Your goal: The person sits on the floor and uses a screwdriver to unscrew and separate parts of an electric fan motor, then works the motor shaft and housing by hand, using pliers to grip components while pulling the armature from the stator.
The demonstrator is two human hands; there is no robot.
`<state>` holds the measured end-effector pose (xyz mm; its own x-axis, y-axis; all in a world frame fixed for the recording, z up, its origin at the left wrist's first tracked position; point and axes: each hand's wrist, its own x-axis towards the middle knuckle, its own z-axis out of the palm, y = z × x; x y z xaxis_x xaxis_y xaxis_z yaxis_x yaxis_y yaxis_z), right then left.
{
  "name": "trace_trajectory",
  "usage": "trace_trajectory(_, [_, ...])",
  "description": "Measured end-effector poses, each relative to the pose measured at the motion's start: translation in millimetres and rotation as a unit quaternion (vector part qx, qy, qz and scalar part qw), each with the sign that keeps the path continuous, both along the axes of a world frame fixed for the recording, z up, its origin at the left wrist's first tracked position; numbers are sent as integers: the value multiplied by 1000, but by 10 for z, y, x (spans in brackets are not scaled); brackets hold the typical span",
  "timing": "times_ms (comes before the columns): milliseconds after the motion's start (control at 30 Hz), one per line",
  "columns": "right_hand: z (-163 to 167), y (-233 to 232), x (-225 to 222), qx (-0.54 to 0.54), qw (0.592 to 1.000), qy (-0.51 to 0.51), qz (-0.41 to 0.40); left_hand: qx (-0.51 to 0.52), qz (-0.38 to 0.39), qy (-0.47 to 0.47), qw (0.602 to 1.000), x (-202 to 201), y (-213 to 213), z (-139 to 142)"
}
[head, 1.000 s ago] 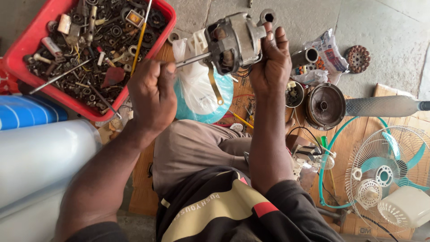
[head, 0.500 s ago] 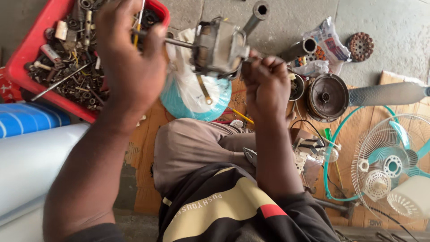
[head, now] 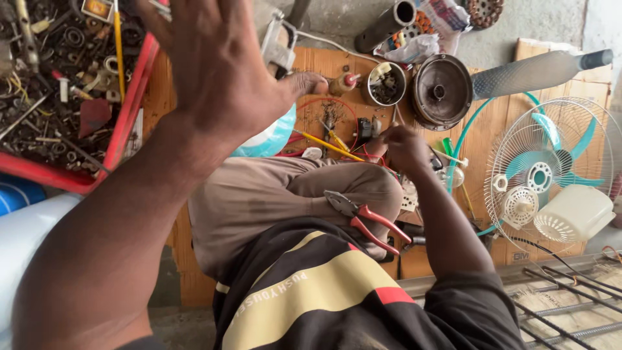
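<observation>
Left hand raised close to the camera, fingers spread wide, palm away, holding nothing; behind its thumb, a grey metal motor part partly visible, contact not discernible. Right hand lowered to the right of the knee, fingers curled among red wires and small parts on the board; grip on anything not discernible.

Red-handled pliers resting on the thigh, near, jaws pointing left, free of both hands. Yellow-handled screwdriver lying on the wooden board just beyond the knee; small cup of parts farther out, just left of a dark round motor cover. Red tray at far left, filled with screws, washers and scrap metal; teal bowl between tray and knee, partly hidden by the left wrist.

At right: fan grille with teal blades lying flat; white plastic fan housing resting on its near edge; grey fan blade beyond it. Dark pipe section at far centre.
</observation>
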<state>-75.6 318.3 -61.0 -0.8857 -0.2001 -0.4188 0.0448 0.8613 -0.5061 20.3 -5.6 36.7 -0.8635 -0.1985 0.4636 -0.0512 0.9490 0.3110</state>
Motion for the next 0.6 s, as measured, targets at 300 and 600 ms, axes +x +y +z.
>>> trace_trajectory(300, [-336, 29, -10, 85, 957, -273, -42, 64, -29, 24, 997, 141, -118, 22])
trace_trajectory(600, [-176, 564, -89, 64, 989, -133, 8, -17, -56, 48, 997, 188, -377, 6])
